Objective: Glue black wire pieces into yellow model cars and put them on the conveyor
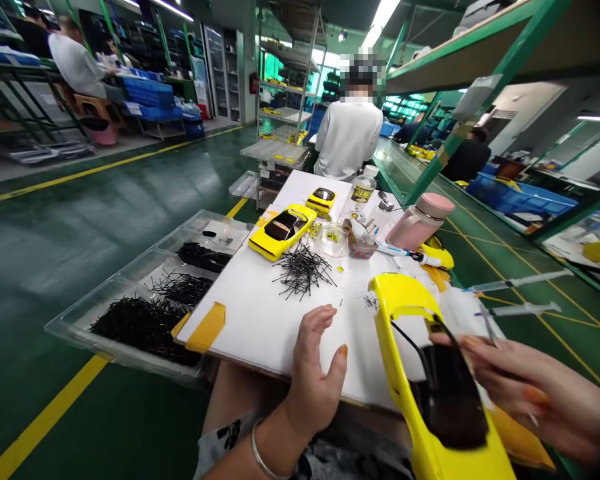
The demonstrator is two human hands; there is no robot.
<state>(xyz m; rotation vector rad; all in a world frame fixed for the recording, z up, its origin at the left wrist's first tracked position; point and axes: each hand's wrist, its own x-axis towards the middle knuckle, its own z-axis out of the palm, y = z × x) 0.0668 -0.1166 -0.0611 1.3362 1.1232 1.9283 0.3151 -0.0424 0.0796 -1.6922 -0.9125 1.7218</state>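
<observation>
A yellow model car body [405, 297] with a dark window piece [450, 393] inside it slants over the front right of the white board. My right hand [535, 387] is closed at its side, fingertips pinching the edge by the window opening. A thin metal tool [490, 328] also passes between those fingers; its kind is partly hidden. Left of the car body, my left hand [315, 373] is raised over the board's front edge, fingers curved and apart, holding nothing. Beyond it lies a pile of thin black sticks [304, 272].
Two yellow car bodies [283, 230] [321, 199] stand farther back on the white board [260, 320]. A pink bottle [420, 223], a clear bottle [364, 185], a marker [423, 258] and syringes [523, 310] are at right. A clear tray [70, 327] of black parts adjoins the left edge. A person [350, 137] sits ahead.
</observation>
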